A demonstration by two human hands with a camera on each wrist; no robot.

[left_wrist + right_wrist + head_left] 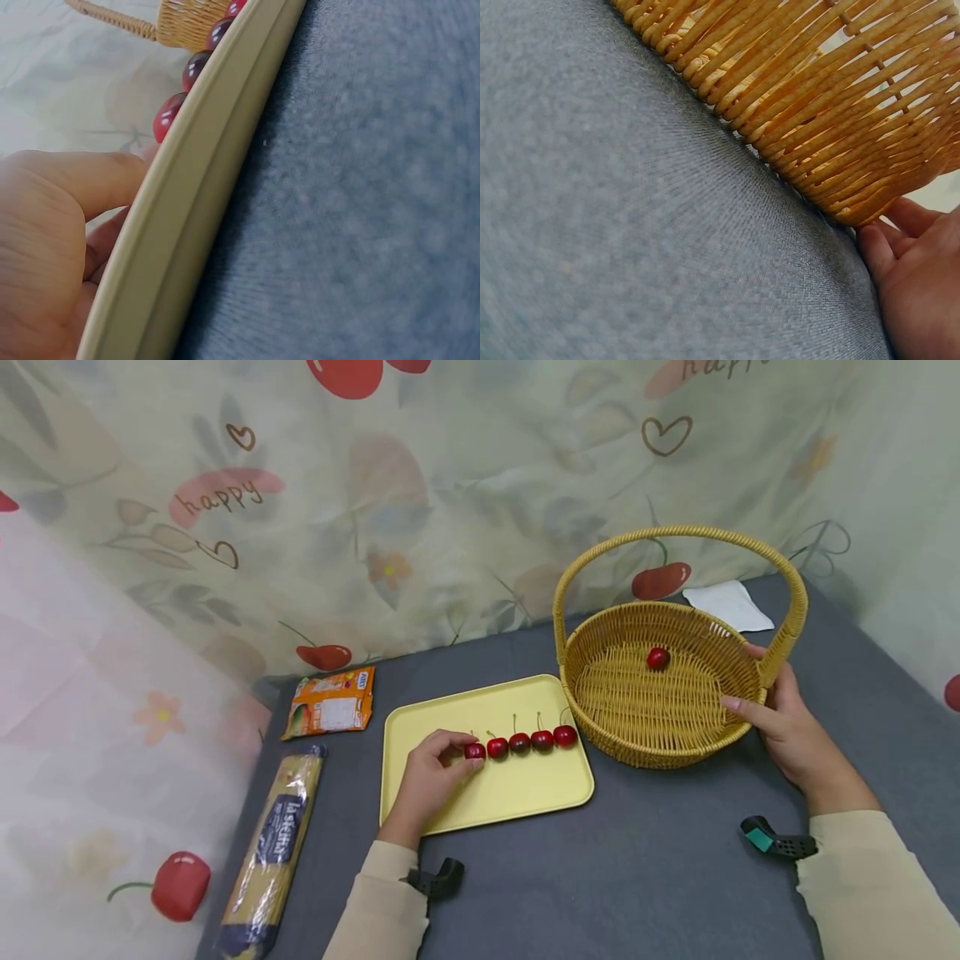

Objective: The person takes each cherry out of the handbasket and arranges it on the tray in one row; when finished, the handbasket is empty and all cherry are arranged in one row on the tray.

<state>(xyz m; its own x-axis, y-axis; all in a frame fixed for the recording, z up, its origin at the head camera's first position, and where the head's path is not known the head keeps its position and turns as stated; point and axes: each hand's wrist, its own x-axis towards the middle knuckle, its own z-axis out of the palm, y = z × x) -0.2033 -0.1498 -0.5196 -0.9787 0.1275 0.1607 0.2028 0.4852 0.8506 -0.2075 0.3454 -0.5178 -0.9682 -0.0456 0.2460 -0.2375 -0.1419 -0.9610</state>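
Note:
On the yellow tray [442, 807], my left hand [431, 774] pinches the leftmost cherry [474, 751] between thumb and fingers. Several more red cherries [519, 743] line up to its right, with thin stems pointing away from me. In the left wrist view the tray's rim [172, 217] hides the fingertips and the pinched cherry. My right hand [795, 735] grips the right side of the wicker basket [637, 756], thumb over the rim and fingers outside. A single cherry [657, 658] lies inside the basket, below its tall arched handle [678, 531]. The basket's woven wall [802, 105] fills the upper right wrist view.
An orange snack packet [330, 703] lies left of the tray at the back. Nearer, a long pasta packet [277, 843] lies along the table's left edge. Behind the basket is a folded white cloth [727, 604]. A printed curtain [450, 527] closes off the back.

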